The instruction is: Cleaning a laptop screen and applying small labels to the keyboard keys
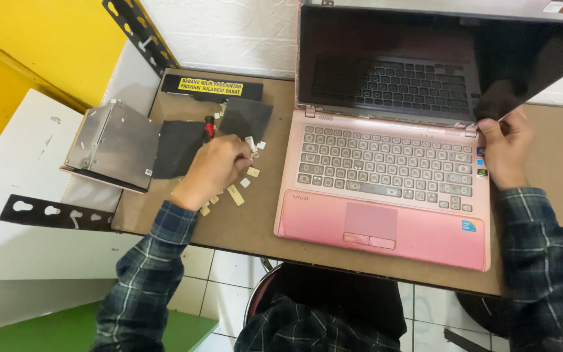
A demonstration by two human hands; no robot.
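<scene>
The left hand (211,171) rests on the table with its fingers curled down in a loose pinching grip over a scatter of small pale pieces (242,189); whether the fingertips actually hold one of them cannot be told. The right hand (507,148) is closed on the lower right corner of the screen of a pink laptop (386,195), thumb and fingers pinching the edge just above the hinge. Both arms wear dark plaid sleeves.

The one laptop lies open in front of the person, its dark screen tilted back and mirroring the grey keyboard. It sits just right of the left hand, with the pale pieces between them. Roughly ten of those pieces show, some cream and strip-shaped, some small and whitish; others may be hidden beneath the hand.

Beyond the left hand lie two dark grey flat square pads (178,147), and between them a small tool with a red handle (208,127), partly hidden. Further left, one flat silver metal drive casing (113,143) overhangs the table edge. At the back lies one long black slab with a yellow label (211,87).

The table (242,225) is a plain brown board. Two black perforated metal brackets (57,212) show, one below the casing and one up at the wall. The wall behind is white on the right and bright yellow on the left. The floor below is white tile, with a patch of green at the lower left.
</scene>
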